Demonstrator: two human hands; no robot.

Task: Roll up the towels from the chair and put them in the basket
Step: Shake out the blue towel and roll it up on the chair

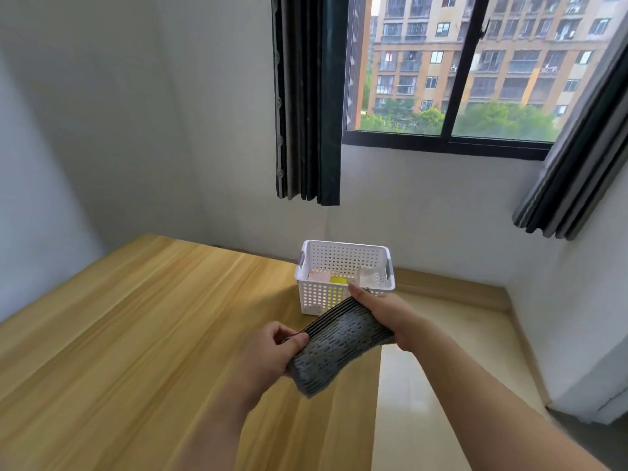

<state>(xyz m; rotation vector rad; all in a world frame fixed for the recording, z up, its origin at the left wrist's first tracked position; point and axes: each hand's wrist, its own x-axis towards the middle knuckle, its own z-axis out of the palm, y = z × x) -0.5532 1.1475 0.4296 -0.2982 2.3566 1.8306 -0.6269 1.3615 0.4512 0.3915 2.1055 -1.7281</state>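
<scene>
Holding a rolled grey ribbed towel [339,345] above the wooden worktop [136,334], left hand [272,351] and right hand [384,311] are gripping its ends; next, probably lowering it into the white perforated plastic basket [343,260] just beyond.

I am in a room of a flat, high up in an apartment block. A dark-framed sliding window [448,96] ahead of me looks out on a tall orange-and-beige residential building [489,49] with stacked balconies, and on treetops [475,120] below its lower floors. Dark striped curtains [307,96] hang drawn back at each side of the window. The walls [119,113] are plain white, with a pale tiled floor [441,385] and a matching skirting [452,287]. A wood-grain tabletop [119,334] stands before me, and a white perforated plastic basket [343,263] sits at its far corner holding folded household cloths.
</scene>
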